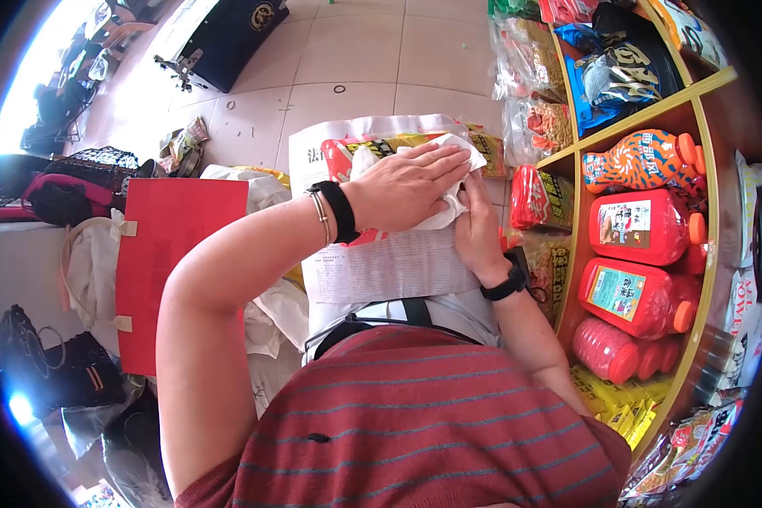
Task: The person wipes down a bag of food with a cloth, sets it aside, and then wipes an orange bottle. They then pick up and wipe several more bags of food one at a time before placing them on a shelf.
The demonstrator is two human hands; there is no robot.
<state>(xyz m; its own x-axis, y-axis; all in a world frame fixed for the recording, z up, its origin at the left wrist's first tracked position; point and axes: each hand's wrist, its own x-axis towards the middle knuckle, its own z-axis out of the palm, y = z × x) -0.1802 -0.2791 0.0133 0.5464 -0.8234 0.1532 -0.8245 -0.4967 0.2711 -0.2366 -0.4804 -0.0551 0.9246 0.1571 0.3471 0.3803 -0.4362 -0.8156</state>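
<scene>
My left hand lies flat with its fingers stretched out over a crumpled white tissue. Under the tissue is a red and yellow packet, largely covered by the hand. Close to the left fingertips, my right hand pinches the tissue's right side; some of its fingertips are hidden. The packet rests on a printed white paper sheet over my lap. A black band and a bracelet circle my left wrist, and a black watch is on my right.
Wooden shelves with red jars and snack packets stand at the right. To the left are a red paper bag, white plastic bags and a black bag. A dark blue box sits on the tiled floor ahead.
</scene>
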